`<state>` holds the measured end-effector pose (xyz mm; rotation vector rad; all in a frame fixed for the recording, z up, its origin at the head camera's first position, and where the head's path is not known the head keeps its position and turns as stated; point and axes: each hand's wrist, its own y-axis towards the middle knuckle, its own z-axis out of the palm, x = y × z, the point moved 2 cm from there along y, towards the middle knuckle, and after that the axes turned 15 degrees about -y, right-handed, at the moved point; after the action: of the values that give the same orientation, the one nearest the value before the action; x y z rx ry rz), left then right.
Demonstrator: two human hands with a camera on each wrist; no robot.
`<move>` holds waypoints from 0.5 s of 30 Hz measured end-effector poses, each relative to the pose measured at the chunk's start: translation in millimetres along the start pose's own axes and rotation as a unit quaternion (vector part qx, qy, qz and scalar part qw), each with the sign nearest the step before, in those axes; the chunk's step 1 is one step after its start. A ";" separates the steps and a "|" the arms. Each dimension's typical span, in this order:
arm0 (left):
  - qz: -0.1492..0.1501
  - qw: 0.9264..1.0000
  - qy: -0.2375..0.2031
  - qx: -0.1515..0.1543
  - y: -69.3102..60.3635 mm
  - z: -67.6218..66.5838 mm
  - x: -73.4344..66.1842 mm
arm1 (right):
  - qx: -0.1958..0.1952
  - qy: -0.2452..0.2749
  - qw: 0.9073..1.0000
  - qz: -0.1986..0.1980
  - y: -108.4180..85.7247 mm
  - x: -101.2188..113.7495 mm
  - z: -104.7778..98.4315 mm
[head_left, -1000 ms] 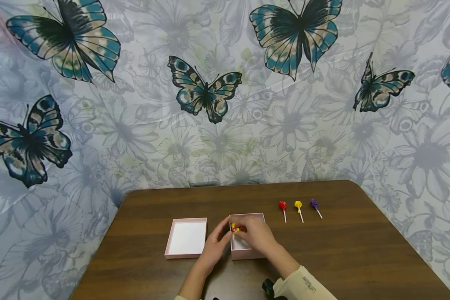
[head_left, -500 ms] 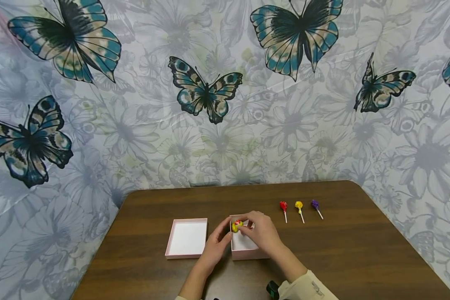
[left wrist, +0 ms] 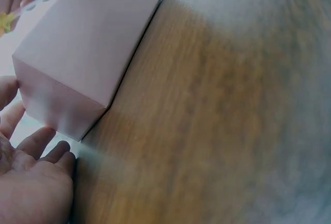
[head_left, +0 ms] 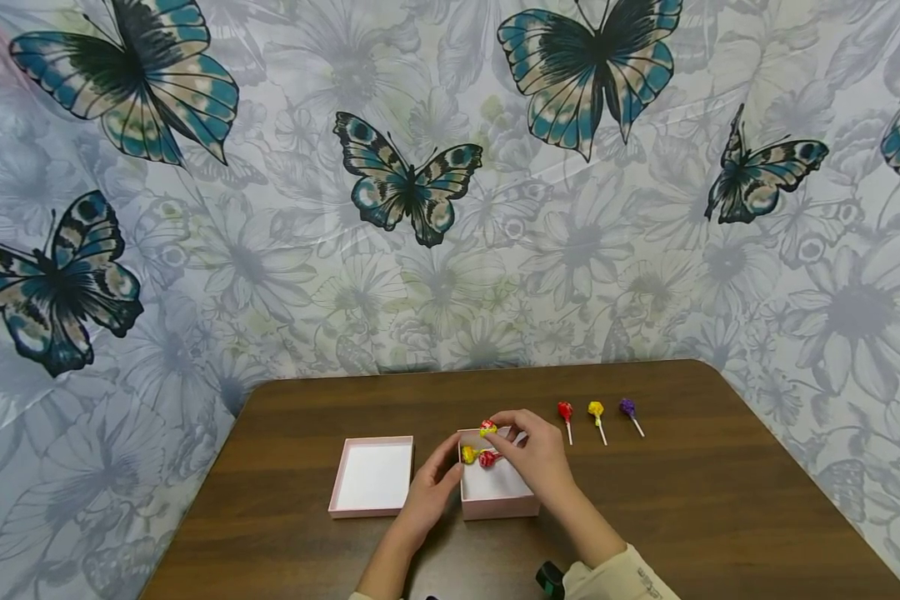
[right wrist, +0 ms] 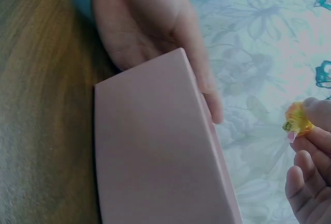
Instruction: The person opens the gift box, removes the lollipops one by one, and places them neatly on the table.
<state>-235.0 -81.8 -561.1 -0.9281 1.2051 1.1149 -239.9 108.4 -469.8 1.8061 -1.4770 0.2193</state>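
Note:
In the head view, a pink box stands before the person, with a yellow lollipop and a red lollipop inside. The left hand touches its left side; in the left wrist view that hand has its fingertips against the box wall. Above the box's back part, the right hand pinches a red-and-yellow lollipop. The right wrist view shows this wrapped lollipop between thumb and fingers of the right hand.
Left of the box lies a pink lid with a white inside. Behind and to the right, red, yellow and purple lollipops lie in a row on the brown table. A butterfly-patterned cloth hangs behind.
The right hand has risen and moved back with a red-and-yellow lollipop pinched in it, uncovering the yellow and red ones in the box. The left hand has stayed at the box's side.

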 end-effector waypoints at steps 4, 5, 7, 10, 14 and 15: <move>-0.005 1.000 0.001 -0.007 1.1 -1.0 1.0 | -0.026 0.005 1.000 -0.003 2.8 -4.0 -6.9; -0.007 1.000 0.001 -0.008 1.3 -1.1 1.3 | -0.029 0.008 1.000 -0.001 3.5 -5.3 -8.7; -0.010 1.000 -0.001 -0.011 1.8 -1.1 1.4 | -0.032 0.007 0.999 0.008 4.7 -9.0 -11.9; -0.009 1.000 -0.001 -0.009 1.8 -0.8 1.5 | -0.039 0.003 0.999 0.023 6.0 -14.2 -18.0; -0.008 1.000 -0.003 -0.007 1.4 -0.7 1.8 | -0.064 0.002 0.997 0.032 7.1 -21.8 -28.5; -0.008 1.000 -0.003 -0.007 1.3 -0.8 2.2 | -0.073 0.004 0.997 0.032 7.2 -24.3 -31.3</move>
<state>-236.4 -82.0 -563.3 -0.9423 1.1837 1.1132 -243.7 147.1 -459.1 1.6425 -1.5070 0.1469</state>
